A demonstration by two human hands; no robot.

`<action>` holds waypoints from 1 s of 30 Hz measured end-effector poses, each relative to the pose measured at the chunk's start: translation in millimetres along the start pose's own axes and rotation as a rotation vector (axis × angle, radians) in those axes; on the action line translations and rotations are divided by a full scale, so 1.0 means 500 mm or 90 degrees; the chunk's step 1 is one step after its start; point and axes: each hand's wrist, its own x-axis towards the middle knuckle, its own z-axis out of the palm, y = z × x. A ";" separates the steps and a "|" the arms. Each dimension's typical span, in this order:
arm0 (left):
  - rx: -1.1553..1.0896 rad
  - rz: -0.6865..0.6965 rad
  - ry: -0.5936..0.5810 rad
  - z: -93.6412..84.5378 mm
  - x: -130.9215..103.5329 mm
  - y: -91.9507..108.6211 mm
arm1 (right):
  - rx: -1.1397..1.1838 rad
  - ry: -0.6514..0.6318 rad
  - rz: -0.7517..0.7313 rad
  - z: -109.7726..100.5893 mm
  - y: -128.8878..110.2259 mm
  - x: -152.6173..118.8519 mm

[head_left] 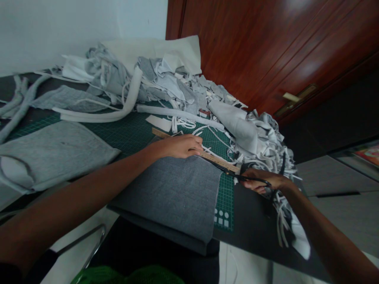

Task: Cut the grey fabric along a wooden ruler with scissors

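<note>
A dark grey cloth (174,193) lies over the front part of the table and hangs past its edge. Along its far edge runs a wooden ruler (219,159). My left hand (185,146) rests at the ruler and the cloth's far edge, fingers bent together and pressing down; what is under the fingertips is partly hidden. My right hand (262,180) is closed round the handles of black scissors (233,175), whose blades point left along the cloth's far edge, beside the ruler. A green cutting mat (225,197) lies beneath.
Heaped grey and white fabric scraps (189,90) cover the back and right of the table. A light grey cloth piece (65,150) lies at the left, near padded strips (103,114). Behind stand a white wall and a reddish wooden door (251,47).
</note>
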 end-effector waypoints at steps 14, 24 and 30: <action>-0.007 -0.003 -0.023 -0.007 0.003 0.012 | -0.023 0.014 -0.031 0.002 0.000 0.008; -0.019 -0.006 -0.024 -0.004 0.003 0.009 | -0.022 0.029 -0.022 0.010 -0.010 0.005; -0.021 -0.017 -0.029 -0.005 0.004 0.010 | -0.030 0.017 -0.029 0.009 -0.009 0.006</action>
